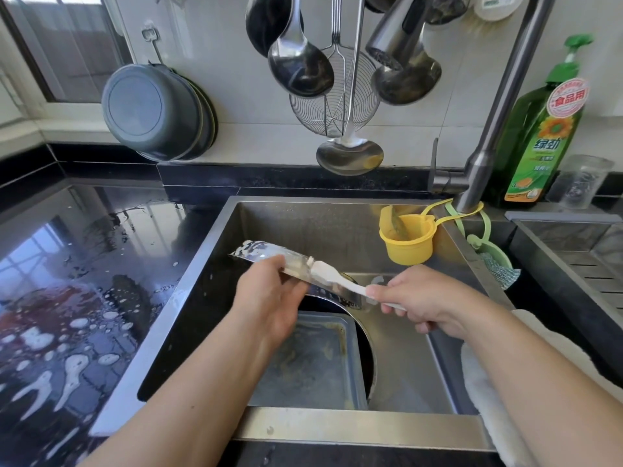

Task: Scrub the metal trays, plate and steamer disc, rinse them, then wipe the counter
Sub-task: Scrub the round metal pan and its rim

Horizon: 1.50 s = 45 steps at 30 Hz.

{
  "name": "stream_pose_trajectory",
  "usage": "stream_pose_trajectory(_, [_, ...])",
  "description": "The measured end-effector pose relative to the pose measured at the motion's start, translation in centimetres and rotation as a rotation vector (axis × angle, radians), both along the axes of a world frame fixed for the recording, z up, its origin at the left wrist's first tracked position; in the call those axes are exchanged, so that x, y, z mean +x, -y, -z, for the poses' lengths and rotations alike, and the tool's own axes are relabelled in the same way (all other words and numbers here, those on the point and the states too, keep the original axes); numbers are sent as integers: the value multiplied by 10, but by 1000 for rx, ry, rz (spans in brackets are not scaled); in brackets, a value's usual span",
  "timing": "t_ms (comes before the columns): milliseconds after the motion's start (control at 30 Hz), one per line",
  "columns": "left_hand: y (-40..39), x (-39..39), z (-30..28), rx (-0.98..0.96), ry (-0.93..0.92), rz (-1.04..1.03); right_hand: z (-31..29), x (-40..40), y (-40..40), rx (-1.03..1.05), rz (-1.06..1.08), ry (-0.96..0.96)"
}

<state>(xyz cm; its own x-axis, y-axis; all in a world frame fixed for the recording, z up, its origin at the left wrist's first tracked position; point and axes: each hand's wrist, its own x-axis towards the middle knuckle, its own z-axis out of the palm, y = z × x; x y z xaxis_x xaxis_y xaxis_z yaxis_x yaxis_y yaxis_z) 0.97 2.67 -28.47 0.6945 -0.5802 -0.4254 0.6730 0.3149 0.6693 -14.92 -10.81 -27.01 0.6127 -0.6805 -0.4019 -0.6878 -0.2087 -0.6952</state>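
Note:
My left hand (269, 298) grips a shiny metal tray (266, 256), tilted on edge above the steel sink (209, 264). My right hand (424, 298) holds the white handle of a scrub brush (337, 279), whose head lies against the tray's upper face. Below them in the basin lies a rectangular metal tray (313, 362) with yellowish residue, resting on a round dark piece (365, 352), a plate or disc, I cannot tell which. The black counter (67, 298) to the left is wet with soap foam.
The faucet head (394, 38) hangs over the sink, with ladles and a wire skimmer (333, 106) on the wall. A yellow strainer cup (408, 241) clips to the sink's right rim. A green detergent bottle (539, 139) stands at back right. A white cloth (499, 399) lies at right.

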Motion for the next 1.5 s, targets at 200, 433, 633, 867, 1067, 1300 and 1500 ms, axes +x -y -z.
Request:
stream_pose_trajectory(200, [0, -5, -1, 29, 16, 51, 6, 12, -6, 68, -7, 39])
stream_pose_trajectory(433, [-5, 4, -5, -23, -23, 0, 4, 4, 3, 89, -7, 1])
stream_pose_trajectory(633, [-6, 1, -6, -22, 11, -13, 0, -7, 18, 4, 49, -60])
stream_pose_trajectory(867, [-4, -4, -7, 6, 13, -10, 6, 12, 2, -104, -88, -69])
stream_pose_trajectory(1067, [-5, -9, -7, 41, -13, 12, -6, 1, 1, -135, -60, -177])
stream_pose_trajectory(1300, [-4, -14, -3, 154, 67, 252, -7, 17, -13, -260, -32, -76])
stream_pose_trajectory(1500, [-1, -15, 0, 231, 213, 213, -7, 12, -9, -182, 8, -48])
